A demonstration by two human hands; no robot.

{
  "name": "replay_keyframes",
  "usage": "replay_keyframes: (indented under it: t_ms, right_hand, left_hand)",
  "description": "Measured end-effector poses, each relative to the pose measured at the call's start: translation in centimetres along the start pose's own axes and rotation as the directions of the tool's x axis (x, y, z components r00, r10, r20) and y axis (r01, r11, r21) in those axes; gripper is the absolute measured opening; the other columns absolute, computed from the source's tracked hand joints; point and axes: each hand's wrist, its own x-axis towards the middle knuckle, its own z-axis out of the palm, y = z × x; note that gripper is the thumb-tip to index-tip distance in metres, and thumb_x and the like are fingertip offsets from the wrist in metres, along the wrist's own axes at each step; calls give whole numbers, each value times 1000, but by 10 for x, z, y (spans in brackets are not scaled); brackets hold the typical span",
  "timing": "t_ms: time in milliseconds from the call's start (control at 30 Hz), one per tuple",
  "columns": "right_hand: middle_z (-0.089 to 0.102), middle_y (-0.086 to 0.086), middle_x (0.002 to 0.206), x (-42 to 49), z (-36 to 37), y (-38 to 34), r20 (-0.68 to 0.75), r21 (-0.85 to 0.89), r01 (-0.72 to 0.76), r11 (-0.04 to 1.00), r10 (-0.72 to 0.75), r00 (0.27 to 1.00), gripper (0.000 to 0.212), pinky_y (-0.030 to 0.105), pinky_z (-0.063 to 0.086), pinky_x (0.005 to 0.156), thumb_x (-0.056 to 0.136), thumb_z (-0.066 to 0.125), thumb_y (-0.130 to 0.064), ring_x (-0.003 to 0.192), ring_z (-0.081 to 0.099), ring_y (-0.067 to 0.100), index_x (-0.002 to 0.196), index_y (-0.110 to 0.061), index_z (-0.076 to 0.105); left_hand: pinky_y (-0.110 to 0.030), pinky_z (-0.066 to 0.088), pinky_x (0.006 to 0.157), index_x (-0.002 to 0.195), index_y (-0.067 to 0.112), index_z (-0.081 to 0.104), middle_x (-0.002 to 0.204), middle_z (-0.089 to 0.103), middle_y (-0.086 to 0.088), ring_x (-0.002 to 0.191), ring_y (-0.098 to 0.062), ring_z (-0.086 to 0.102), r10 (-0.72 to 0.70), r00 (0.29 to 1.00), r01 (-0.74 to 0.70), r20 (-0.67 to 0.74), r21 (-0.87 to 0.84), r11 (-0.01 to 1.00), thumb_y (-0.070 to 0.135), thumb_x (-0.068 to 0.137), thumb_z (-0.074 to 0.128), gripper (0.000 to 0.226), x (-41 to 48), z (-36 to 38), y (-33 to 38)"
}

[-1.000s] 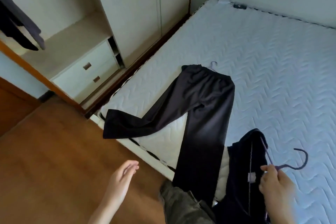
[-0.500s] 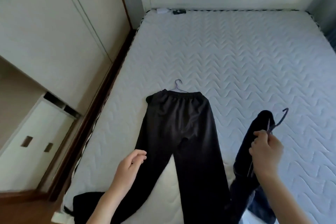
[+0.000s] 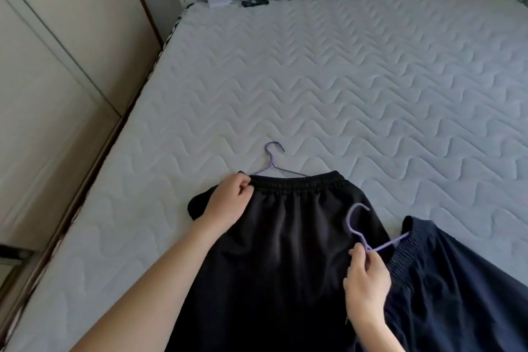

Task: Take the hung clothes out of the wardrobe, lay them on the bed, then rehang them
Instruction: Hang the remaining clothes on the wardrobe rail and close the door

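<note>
- The black trousers (image 3: 285,237) lie along the bed (image 3: 343,80), waistband farthest from the near edge; its left corner is gripped by the left hand (image 3: 228,200).
- The hanger (image 3: 390,243) of the navy garment (image 3: 443,280) is pinched at its neck by the right hand (image 3: 367,286); that garment lies rightward of the grip, roughly parallel.

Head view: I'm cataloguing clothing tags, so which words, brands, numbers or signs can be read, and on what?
None can be read.
Black trousers, navy garment, held hanger: no print or tag shows.
White item and dark item at the mattress's far edge: too small to read any marking.
</note>
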Motion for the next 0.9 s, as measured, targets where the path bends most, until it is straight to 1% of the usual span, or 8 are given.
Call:
replay_keyframes:
  t_ms: [133,300,400,533,633,700,833,900]
  right_hand:
    - [62,4,70,13,43,49,-22,-37,52,998,-53,998,23,28,37,71,96,53,-23,71,57,21,85,-6,64]
    - [57,4,54,20,64,75,-132,-103,130,986,-143,981,19,1,37,56,94,56,-15,59,56,-9,80,-4,64]
    - [52,3,52,20,63,77,-121,-136,141,981,-158,980,23,12,39,56,96,53,-16,60,56,-4,77,-4,60]
    - [55,5,56,16,63,70,-98,-140,101,985,-115,989,24,34,38,61,96,51,-19,52,53,16,83,-1,60]
    - [60,9,68,10,52,52,4,-129,46,991,-46,999,28,36,39,65,99,45,-21,69,58,35,88,0,60]
    - [58,3,73,-1,34,28,99,-131,-12,991,25,995,30,34,37,65,101,39,-23,76,58,31,88,-4,58]
    - [53,-2,70,-29,-24,-22,144,-42,-24,999,30,989,38,40,47,64,100,31,-39,63,50,20,82,-15,55]
    - [45,-3,61,-46,-68,-59,145,51,-43,998,35,989,40,38,41,54,98,30,-43,53,42,17,79,-15,53]
  left_hand:
    - [-39,42,96,123,7,55,123,56,-12,116,-30,51,96,995,-85,-31,251,964,25,94,47,35,80,48,-29]
    - [-41,43,83,114,11,55,114,57,-12,106,-32,53,208,975,-135,-78,535,834,30,93,45,30,114,80,-47]
    - [-37,36,69,92,10,51,95,63,-13,91,-36,57,179,984,-151,-10,493,857,27,97,38,22,116,74,-45]
    - [-34,28,57,74,13,38,71,48,-2,72,-29,47,65,993,-93,94,333,938,24,98,31,28,101,50,-36]
    - [-32,25,53,69,14,35,66,42,0,63,-21,40,62,991,-91,122,246,965,24,98,31,31,70,23,-9]
    - [-33,24,56,68,14,35,63,38,-2,64,-22,37,64,983,-98,171,199,975,22,98,34,31,44,4,10]
    - [-31,25,61,69,13,43,64,39,-5,61,-20,37,45,971,-77,236,129,989,21,95,41,27,-21,-25,54]
    - [-31,29,61,69,10,52,64,44,-6,61,-19,41,37,973,-59,230,89,994,19,94,43,28,-62,-43,79]
